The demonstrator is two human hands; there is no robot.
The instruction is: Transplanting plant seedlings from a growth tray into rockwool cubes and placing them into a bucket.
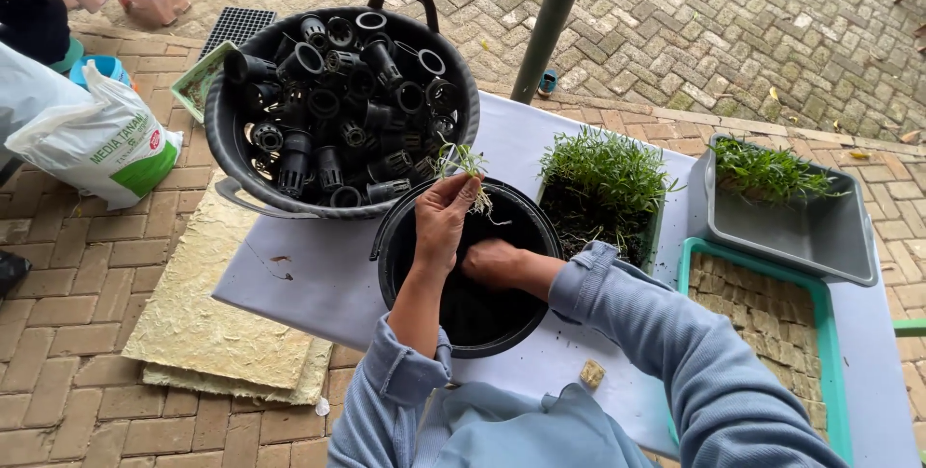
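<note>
My left hand is raised over a black bucket and pinches a small green seedling with pale roots hanging down. My right hand reaches down inside the same bucket; its fingers are hidden in the dark interior, so what it touches is unclear. Just right of the bucket stands a tray of dense green seedlings.
A large black tub of several black net pots sits at the table's far left. A grey tub with more seedlings and a green tray of brown cubes stand on the right. A loose cube, a green pole, a white bag and a yellowish mat are nearby.
</note>
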